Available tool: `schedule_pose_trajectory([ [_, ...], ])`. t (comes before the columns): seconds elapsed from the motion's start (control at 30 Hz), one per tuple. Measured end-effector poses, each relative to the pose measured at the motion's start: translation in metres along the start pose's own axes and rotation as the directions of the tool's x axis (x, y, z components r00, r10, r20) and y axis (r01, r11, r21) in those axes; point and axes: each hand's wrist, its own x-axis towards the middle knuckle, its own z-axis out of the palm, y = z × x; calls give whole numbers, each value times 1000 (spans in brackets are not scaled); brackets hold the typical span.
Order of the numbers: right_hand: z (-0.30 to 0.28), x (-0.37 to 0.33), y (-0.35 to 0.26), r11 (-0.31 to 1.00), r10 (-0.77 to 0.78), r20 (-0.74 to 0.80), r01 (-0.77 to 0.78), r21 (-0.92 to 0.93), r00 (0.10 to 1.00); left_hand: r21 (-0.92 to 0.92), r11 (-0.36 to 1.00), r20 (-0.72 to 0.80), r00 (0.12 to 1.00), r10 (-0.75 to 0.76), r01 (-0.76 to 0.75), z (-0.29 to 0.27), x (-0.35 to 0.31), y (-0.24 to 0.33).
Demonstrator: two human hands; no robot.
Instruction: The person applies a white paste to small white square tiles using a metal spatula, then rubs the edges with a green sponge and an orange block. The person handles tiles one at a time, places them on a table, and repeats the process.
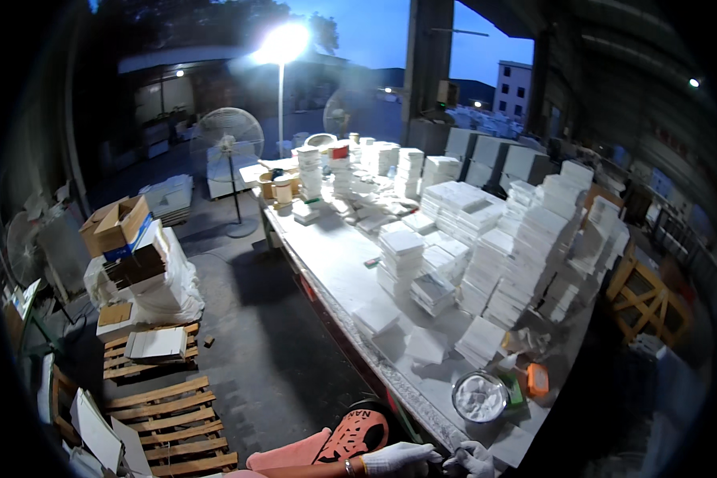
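Observation:
At the near edge of the long white work table (315, 251), my left hand (398, 460) wears a white glove with dark fingertips; its fingers are pressed together and point right. Just beside it, my right hand (472, 460), also gloved, has curled fingers. Anything between the fingers is too small to make out. Nearest my right hand lies a flat white tile (511, 444). Beyond it stands a round clear bowl (479, 397) holding white, crumpled-looking material. To the bowl's right are a green item (514, 390) and an orange block-like object (538, 380).
Tall stacks of white tiles (534, 251) crowd the table's right side; loose tiles (426, 345) lie nearer. A standing fan (229, 147) and bright lamp (283, 44) are beyond. Wooden pallets (179, 422) and a wrapped stack (163, 287) topped by an open carton (119, 223) stand left.

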Motion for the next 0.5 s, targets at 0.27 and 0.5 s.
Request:
schedule_pose_trajectory([
  [0.27,-5,6,-7,976,-50,109,72,-204,993,-379,881,155,958,-243,285,3,10,-2],
  [0.5,7,2,-21,895,-102,-113,42,-445,988,20,993,-206,972,-114,121,4,13,9],
])
